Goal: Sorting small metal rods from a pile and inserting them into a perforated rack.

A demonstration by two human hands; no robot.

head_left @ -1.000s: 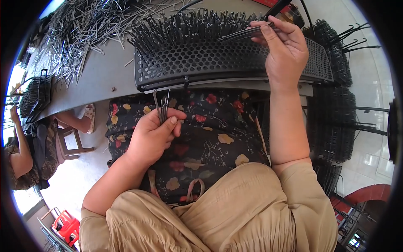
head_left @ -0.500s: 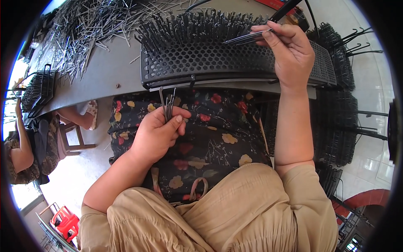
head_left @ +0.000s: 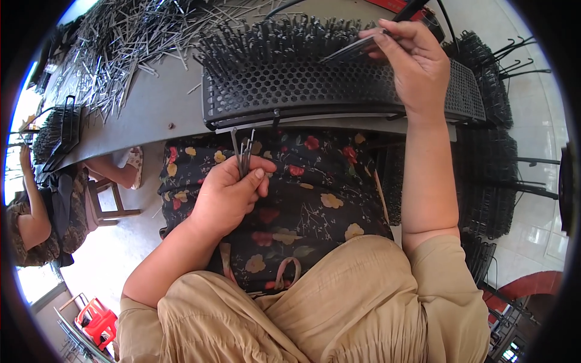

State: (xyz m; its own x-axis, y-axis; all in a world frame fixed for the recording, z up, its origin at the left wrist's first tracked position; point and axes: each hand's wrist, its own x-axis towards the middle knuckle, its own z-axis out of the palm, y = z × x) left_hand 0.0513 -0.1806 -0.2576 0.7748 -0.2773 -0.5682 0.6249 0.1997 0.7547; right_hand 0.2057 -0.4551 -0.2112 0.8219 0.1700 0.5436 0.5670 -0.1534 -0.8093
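My left hand (head_left: 229, 192) is closed round a small bunch of thin metal rods (head_left: 244, 150), which point up over my lap. Raised above the right part of a black perforated rack (head_left: 254, 97), my right hand (head_left: 420, 66) pinches a dark thin rod (head_left: 348, 51) between thumb and fingers. The rod slants down to the left, its tip low at the rack's holes; whether it is in a hole I cannot tell. Many black rods with bent ends (head_left: 272, 37) stand upright in the rack's holes, filling the back rows.
A large heap of loose metal rods (head_left: 130, 48) covers the far left of the grey table (head_left: 163, 100). At left, another person's arm (head_left: 36, 206) is beside a second filled rack (head_left: 54, 130). More filled racks (head_left: 484, 181) stand at right. A red plastic stool (head_left: 97, 320) is at lower left.
My right hand has shifted slightly up and left with the rod, which now slants more steeply. The left hand keeps its bunch almost in place.
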